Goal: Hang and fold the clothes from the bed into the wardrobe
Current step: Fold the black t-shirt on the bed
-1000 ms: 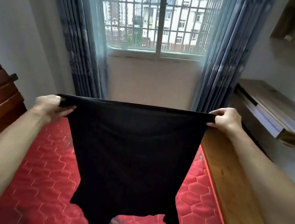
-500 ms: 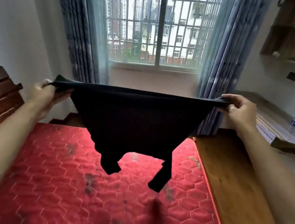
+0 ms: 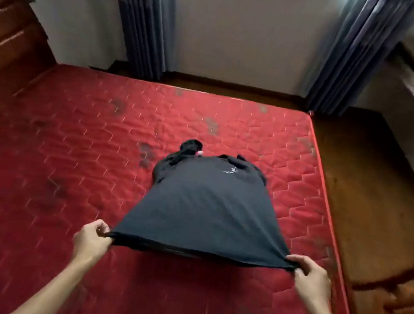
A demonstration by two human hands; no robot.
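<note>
I am pinching the hem corners of the black T-shirt [image 3: 208, 207], my left hand [image 3: 92, 240] and right hand [image 3: 312, 282] both closed on it, its far end lying bunched on the red mattress [image 3: 61, 159]. Judgement: the fabric is light, limp and non-slippery; I am gripping at the corners, which keeps it spread.
</note>
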